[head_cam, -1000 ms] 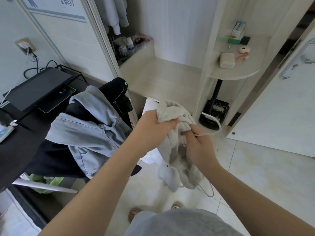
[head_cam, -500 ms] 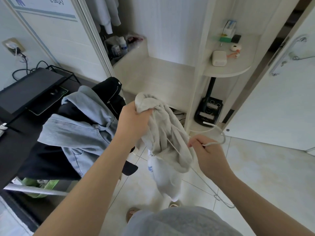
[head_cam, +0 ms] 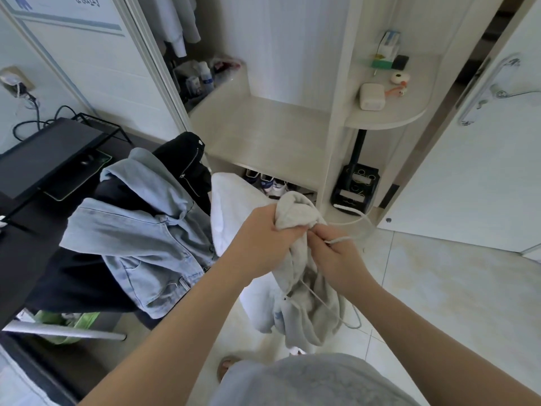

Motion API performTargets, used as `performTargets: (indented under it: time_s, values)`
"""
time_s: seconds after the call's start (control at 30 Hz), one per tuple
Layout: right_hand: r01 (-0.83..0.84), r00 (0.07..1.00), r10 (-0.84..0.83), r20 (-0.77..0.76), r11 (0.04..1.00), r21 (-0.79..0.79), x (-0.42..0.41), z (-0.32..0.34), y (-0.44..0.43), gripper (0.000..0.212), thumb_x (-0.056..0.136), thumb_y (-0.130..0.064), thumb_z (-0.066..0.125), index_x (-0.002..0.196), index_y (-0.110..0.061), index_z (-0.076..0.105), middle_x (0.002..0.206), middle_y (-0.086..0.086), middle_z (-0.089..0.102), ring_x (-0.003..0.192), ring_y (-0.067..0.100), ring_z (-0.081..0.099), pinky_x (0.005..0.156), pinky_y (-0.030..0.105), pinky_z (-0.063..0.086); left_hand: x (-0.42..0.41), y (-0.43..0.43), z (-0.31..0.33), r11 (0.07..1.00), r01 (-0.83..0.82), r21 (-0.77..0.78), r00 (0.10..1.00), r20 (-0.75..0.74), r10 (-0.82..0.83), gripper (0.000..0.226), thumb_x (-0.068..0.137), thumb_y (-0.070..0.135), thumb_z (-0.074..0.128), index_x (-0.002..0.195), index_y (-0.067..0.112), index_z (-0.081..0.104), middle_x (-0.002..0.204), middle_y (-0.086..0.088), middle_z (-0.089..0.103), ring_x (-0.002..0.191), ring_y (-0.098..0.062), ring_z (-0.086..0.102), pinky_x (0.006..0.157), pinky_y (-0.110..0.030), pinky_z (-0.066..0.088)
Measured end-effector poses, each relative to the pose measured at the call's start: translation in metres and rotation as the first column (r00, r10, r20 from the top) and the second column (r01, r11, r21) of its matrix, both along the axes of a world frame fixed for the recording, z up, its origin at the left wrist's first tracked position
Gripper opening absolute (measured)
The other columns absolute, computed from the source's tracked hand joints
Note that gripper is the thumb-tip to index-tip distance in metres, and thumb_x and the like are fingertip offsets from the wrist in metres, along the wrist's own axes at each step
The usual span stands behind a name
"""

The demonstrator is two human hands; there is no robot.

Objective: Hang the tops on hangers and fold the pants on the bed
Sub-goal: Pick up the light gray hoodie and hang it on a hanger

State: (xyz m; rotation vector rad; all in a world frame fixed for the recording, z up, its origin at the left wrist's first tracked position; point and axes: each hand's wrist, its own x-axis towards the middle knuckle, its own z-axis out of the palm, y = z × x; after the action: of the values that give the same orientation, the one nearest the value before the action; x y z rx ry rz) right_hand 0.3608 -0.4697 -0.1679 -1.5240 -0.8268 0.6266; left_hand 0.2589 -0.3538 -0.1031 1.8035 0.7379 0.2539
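Pale floor tiles [head_cam: 439, 288] spread out in front of an open wardrobe [head_cam: 263, 130]. The left hand [head_cam: 263, 238] is curled tight round the bunched upper end of the grey top [head_cam: 307, 312]. The right hand [head_cam: 336, 259] sits just beside it, touching the same bunch, and pinches the thin white hanger [head_cam: 367, 227]. The hanger's hook curves out past that hand toward the wardrobe.

The top hangs straight down from both hands toward the floor, so its long side runs up and down. A small blue print on it is too crumpled to read.

Just left of the hands, a white cloth [head_cam: 225, 206], a blue denim jacket [head_cam: 140, 230] and a black garment [head_cam: 181, 159] are piled beside the black bench [head_cam: 17, 238]. The writing on the wall poster [head_cam: 73, 13] is too blurry to read.
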Motion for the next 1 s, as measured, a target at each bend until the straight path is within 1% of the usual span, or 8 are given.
performTargets:
  time_s: [0.13, 0.2, 0.27, 0.43, 0.53, 0.67, 0.87, 1.0]
  values:
    - [-0.052, 0.997, 0.052, -0.059, 0.999, 0.004, -0.001, 0.008, 0.004, 0.043, 0.102, 0.002, 0.047, 0.076, -0.027, 0.066, 0.058, -0.026, 0.057, 0.054, -0.007, 0.054, 0.052, 0.005, 0.039, -0.006, 0.0, 0.002, 0.945, 0.056, 0.324, 0.998, -0.059, -0.039, 0.022, 0.092, 0.033, 0.07, 0.073, 0.042, 0.062, 0.077, 0.021, 0.065, 0.073, 0.002, 0.061, 0.062, -0.007, 0.042]
    - [-0.076, 0.994, 0.078, -0.07, 0.996, 0.035, 0.002, 0.013, 0.0, 0.051, 0.1, 0.002, 0.049, 0.068, -0.033, 0.068, 0.054, -0.024, 0.055, 0.051, -0.005, 0.052, 0.052, 0.006, 0.038, -0.015, 0.01, 0.007, 0.657, 0.112, 0.745, 0.993, -0.116, -0.037, 0.018, 0.087, 0.051, 0.067, 0.083, 0.033, 0.066, 0.095, 0.015, 0.059, 0.09, -0.012, 0.055, 0.081, -0.02, 0.04]
    - [-0.107, 0.994, 0.108, -0.02, 0.994, 0.037, 0.007, 0.019, -0.002, 0.042, 0.098, -0.006, 0.051, 0.068, -0.029, 0.07, 0.051, -0.02, 0.052, 0.048, -0.002, 0.048, 0.051, 0.008, 0.036, -0.023, 0.022, 0.013, 0.462, 0.196, 0.865, 0.981, -0.173, -0.093, 0.051, 0.084, 0.068, 0.056, 0.096, 0.02, 0.068, 0.106, 0.007, 0.061, 0.107, -0.021, 0.051, 0.098, -0.033, 0.034]
    - [-0.083, 0.997, 0.083, -0.003, 0.996, 0.025, 0.017, 0.03, 0.007, 0.037, 0.096, -0.026, 0.044, 0.069, -0.002, 0.053, 0.049, -0.013, 0.034, 0.045, 0.006, 0.027, 0.046, 0.018, 0.024, -0.022, 0.035, 0.02, 0.58, 0.434, 0.69, 0.896, -0.4, -0.195, 0.045, 0.09, 0.066, 0.044, 0.107, 0.025, 0.042, 0.071, 0.01, 0.055, 0.063, -0.005, 0.051, 0.056, -0.027, 0.038]
    - [-0.085, 0.991, 0.083, 0.102, 0.996, 0.018, 0.021, 0.035, 0.018, 0.041, 0.097, -0.027, 0.04, 0.06, -0.01, 0.04, 0.051, -0.008, 0.032, 0.05, 0.012, 0.027, 0.051, 0.032, 0.024, -0.021, 0.019, 0.006, 0.714, 0.38, 0.589, 0.923, -0.29, -0.252, 0.041, 0.099, 0.047, 0.053, 0.131, 0.023, 0.046, 0.09, 0.004, 0.067, 0.074, -0.013, 0.062, 0.068, -0.035, 0.05]
    - [-0.093, 0.958, 0.107, 0.267, 0.994, -0.065, 0.024, 0.037, 0.028, 0.046, 0.097, -0.029, 0.04, 0.063, 0.001, 0.048, 0.054, 0.002, 0.046, 0.052, 0.017, 0.041, 0.057, 0.041, 0.035, -0.025, 0.017, -0.008, 0.861, 0.25, 0.443, 0.968, -0.148, -0.204, 0.035, 0.1, 0.034, 0.058, 0.132, 0.024, 0.05, 0.103, 0.004, 0.07, 0.089, -0.017, 0.065, 0.08, -0.044, 0.053]
    - [0.093, 0.894, -0.143, 0.425, 0.986, 0.137, 0.044, 0.017, 0.005, 0.022, 0.096, -0.025, 0.046, 0.105, -0.014, 0.062, 0.095, -0.006, 0.063, 0.087, 0.006, 0.061, 0.078, 0.028, 0.05, -0.045, 0.02, -0.021, 0.933, -0.158, 0.323, 0.986, 0.098, 0.133, 0.018, 0.096, 0.032, 0.062, 0.113, 0.034, 0.057, 0.087, 0.005, 0.068, 0.074, -0.018, 0.064, 0.063, -0.041, 0.052]
    - [-0.194, 0.921, 0.261, 0.29, 0.952, -0.238, 0.011, -0.029, -0.013, 0.042, 0.093, -0.041, 0.059, 0.132, -0.026, 0.054, 0.124, -0.01, 0.058, 0.112, 0.005, 0.057, 0.095, 0.033, 0.051, -0.046, 0.015, -0.017, 0.918, -0.363, 0.16, 0.921, 0.213, 0.327, 0.02, 0.091, 0.041, 0.061, 0.11, 0.038, 0.059, 0.094, 0.015, 0.068, 0.085, -0.003, 0.065, 0.062, -0.019, 0.05]
